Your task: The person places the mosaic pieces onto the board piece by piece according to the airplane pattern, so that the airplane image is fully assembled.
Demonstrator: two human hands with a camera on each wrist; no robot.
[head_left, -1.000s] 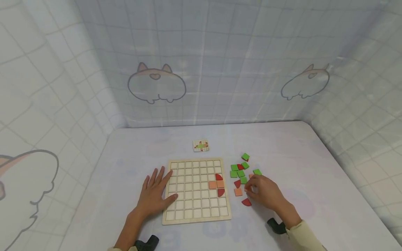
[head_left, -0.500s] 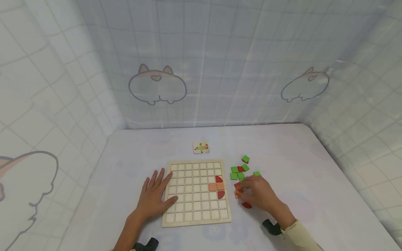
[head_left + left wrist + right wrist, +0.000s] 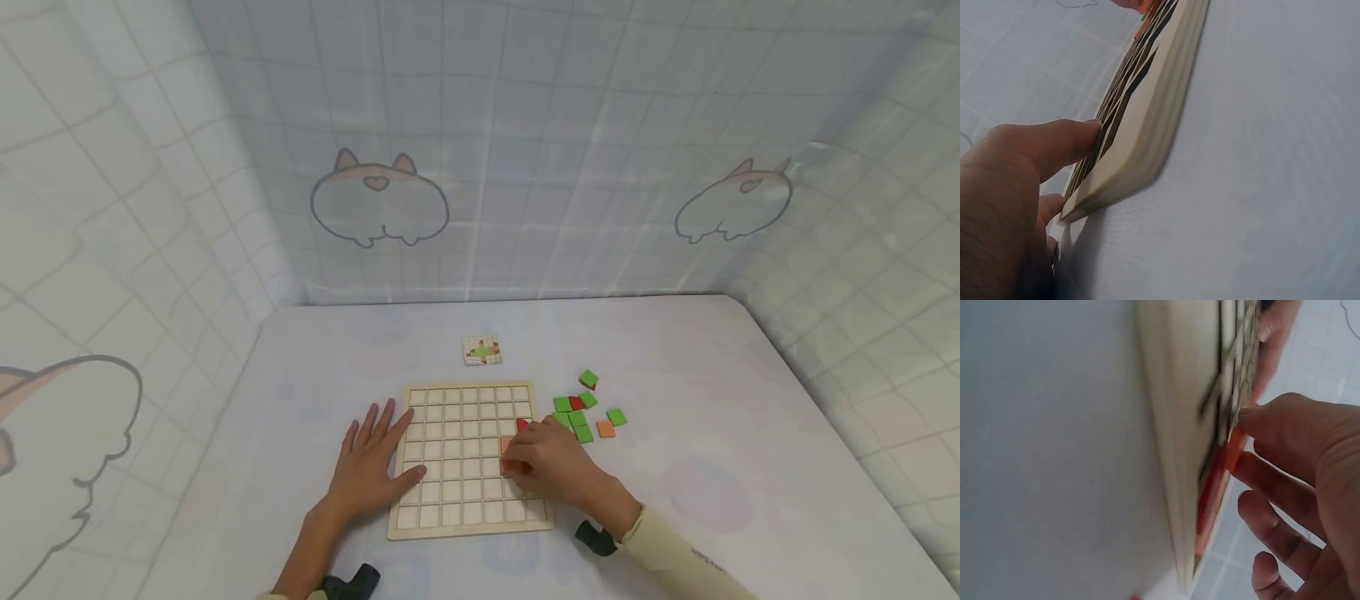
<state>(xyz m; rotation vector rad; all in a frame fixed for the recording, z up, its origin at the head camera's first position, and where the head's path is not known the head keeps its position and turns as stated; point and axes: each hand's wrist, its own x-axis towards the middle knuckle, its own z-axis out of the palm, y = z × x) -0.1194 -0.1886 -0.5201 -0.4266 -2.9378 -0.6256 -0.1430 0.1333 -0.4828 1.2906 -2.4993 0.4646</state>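
right hand [image 3: 551, 467] has shifted leftward since half a second ago, from the loose pieces beside the board to over the board's right side; left hand [image 3: 367, 467] remains in place.

left to right:

left hand: lies palm down across the left edge of the wooden board [image 3: 452, 492], fingers straight and spread, thumb tip over the cells, index fingertip at the frame.

board: flat on the white table [image 3: 675, 358], one, grid counted as seven columns by seven rows. visible on its right side: one red quarter-round piece [image 3: 522, 425] and, left of and below it, part of one orange square [image 3: 506, 444]. remaining cells there partly hidden by the right hand.

beyond the board: one small pattern card [image 3: 482, 350], gridded, printed in green, red and orange.

right hand: wrist comes in from lower right; thumb and index finger pinch one orange tile [image 3: 1236, 450] just above the board, other fingers bent. right wrist view shows red beside that tile on the board.

loose group, right: seven green squares [image 3: 583, 433], one orange square [image 3: 606, 428], two reds [image 3: 576, 402], one mostly under a green.

writing: dark lettering on the right sleeve [image 3: 675, 560], too small to read; pale characters on the table, illegible.
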